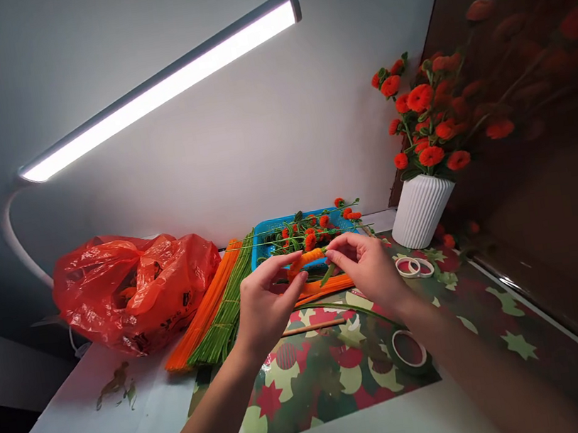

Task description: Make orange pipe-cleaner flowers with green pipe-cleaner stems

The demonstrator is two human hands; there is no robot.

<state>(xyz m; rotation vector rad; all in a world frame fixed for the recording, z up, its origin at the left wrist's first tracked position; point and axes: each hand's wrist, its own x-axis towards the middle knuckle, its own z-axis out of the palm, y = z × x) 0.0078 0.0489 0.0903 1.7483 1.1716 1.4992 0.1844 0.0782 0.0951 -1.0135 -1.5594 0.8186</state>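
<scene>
My left hand (pixel 268 297) pinches the left end of an orange fuzzy chenille-stem piece (pixel 312 258), held level above the table. Closed at its right end, my right hand (pixel 368 266) has thumb and forefinger on a green strip (pixel 328 274) that hangs down from there. Behind the hands stands a blue basket (pixel 254 253) holding small orange-red chenille flowers (pixel 310 231) on green stems. Below them, a thin brown stick (pixel 315 327) lies on the patterned mat (pixel 339 381). A roll of green tape (pixel 410 350) rests near my right forearm.
Bundles of orange chenille stems (pixel 207 303) and green chenille stems (pixel 227 311) lie left of the basket, beside a red plastic bag (pixel 132 289). A white vase (pixel 422 210) of orange-red flowers stands right, near two white tape rolls (pixel 409 268). A lit lamp (pixel 163 84) hangs above.
</scene>
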